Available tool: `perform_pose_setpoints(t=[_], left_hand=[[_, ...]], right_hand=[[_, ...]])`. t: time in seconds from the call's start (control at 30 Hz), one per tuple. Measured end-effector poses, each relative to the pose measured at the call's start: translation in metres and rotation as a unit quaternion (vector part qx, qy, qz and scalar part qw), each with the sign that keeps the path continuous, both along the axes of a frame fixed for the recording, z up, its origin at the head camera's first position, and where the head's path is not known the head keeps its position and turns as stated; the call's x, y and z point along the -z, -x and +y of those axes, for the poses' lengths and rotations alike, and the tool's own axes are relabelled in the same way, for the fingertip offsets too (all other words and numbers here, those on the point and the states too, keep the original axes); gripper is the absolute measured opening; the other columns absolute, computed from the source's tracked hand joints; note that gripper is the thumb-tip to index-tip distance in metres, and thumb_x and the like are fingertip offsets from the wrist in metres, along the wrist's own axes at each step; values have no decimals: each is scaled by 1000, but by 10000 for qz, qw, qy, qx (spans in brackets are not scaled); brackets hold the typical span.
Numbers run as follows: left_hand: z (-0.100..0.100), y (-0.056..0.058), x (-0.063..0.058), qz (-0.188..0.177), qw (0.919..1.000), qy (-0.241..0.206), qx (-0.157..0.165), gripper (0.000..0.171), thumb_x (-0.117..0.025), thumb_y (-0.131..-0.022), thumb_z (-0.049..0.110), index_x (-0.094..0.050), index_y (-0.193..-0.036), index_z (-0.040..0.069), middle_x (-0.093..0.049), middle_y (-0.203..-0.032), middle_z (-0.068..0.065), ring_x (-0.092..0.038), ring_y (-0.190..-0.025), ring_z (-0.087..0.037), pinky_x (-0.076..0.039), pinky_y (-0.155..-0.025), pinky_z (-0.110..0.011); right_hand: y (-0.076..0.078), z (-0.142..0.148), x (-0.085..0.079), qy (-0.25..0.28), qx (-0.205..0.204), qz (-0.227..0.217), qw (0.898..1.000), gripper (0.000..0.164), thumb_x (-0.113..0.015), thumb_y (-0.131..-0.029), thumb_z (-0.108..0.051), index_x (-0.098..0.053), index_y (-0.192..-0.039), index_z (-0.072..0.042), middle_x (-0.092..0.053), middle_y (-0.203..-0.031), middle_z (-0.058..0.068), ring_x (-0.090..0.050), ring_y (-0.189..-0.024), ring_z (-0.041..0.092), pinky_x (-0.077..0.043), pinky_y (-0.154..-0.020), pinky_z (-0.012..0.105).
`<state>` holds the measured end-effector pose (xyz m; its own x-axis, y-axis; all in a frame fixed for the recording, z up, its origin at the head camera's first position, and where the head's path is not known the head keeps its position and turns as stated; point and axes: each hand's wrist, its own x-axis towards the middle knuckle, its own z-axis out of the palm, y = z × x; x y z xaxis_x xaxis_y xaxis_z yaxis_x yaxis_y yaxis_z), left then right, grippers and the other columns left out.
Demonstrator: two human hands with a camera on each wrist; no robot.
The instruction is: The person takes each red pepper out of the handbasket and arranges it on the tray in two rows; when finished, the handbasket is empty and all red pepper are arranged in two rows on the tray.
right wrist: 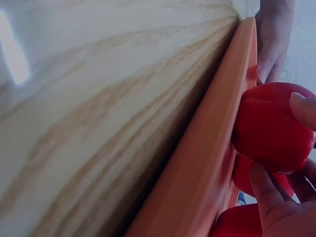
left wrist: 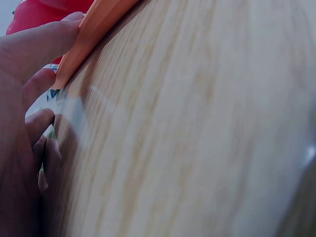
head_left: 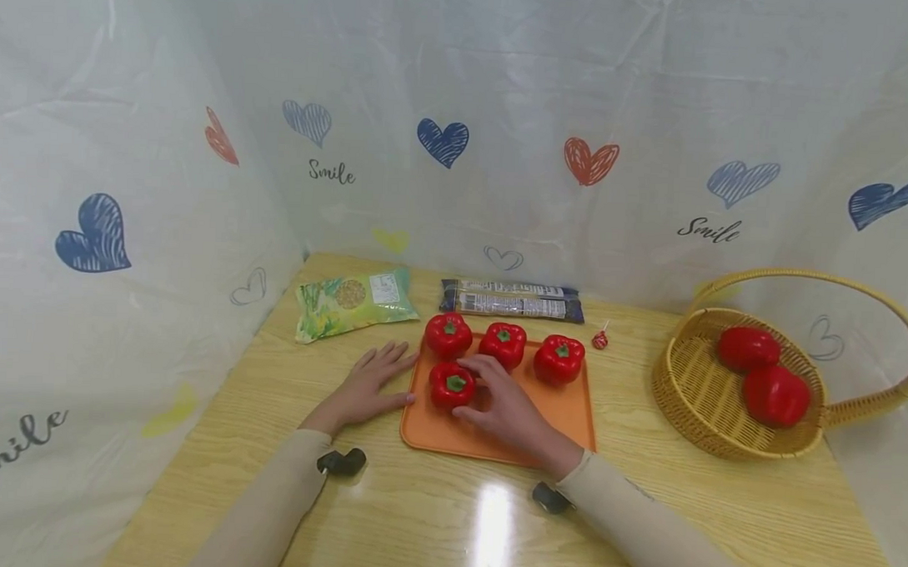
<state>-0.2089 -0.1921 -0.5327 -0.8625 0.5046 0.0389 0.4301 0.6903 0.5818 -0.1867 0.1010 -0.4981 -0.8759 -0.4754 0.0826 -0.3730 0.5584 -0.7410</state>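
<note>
My right hand (head_left: 506, 406) holds a red bell pepper (head_left: 448, 393) with a green stem, its thumb and fingers on either side. That bell pepper (right wrist: 271, 128) sits at the left part of an orange tray (head_left: 448, 440), as the right wrist view also shows. Behind it on the tray stand three more red bell peppers, one at the left corner (head_left: 448, 329), one in the middle (head_left: 509, 340) and one at the right (head_left: 559, 360). My left hand (head_left: 368, 389) lies on the table with fingers spread, its thumb (left wrist: 54, 39) against the tray's left rim.
A wicker basket (head_left: 697, 413) with a tall handle stands at the right, two red bell peppers (head_left: 776, 396) inside. Along the back lie a green and yellow packet (head_left: 348, 295), long dark packages (head_left: 509, 305) and a small lollipop (head_left: 600, 339). A printed curtain (head_left: 521, 86) hangs behind.
</note>
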Motion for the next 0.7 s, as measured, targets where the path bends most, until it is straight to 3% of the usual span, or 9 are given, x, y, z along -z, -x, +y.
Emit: perform_pose_setpoints(t=[0.7], left_hand=[[-1, 2, -1, -49, 10000, 3, 13, 76, -65, -96, 51, -38, -159, 18, -23, -167, -13, -10, -156, -35, -2, -124, -55]], right_hand=[[2, -5, -3, 100, 38, -309, 9995, 72, -84, -86, -33, -47, -148, -27, -45, -146, -11, -58, -123, 11, -52, -102, 31]])
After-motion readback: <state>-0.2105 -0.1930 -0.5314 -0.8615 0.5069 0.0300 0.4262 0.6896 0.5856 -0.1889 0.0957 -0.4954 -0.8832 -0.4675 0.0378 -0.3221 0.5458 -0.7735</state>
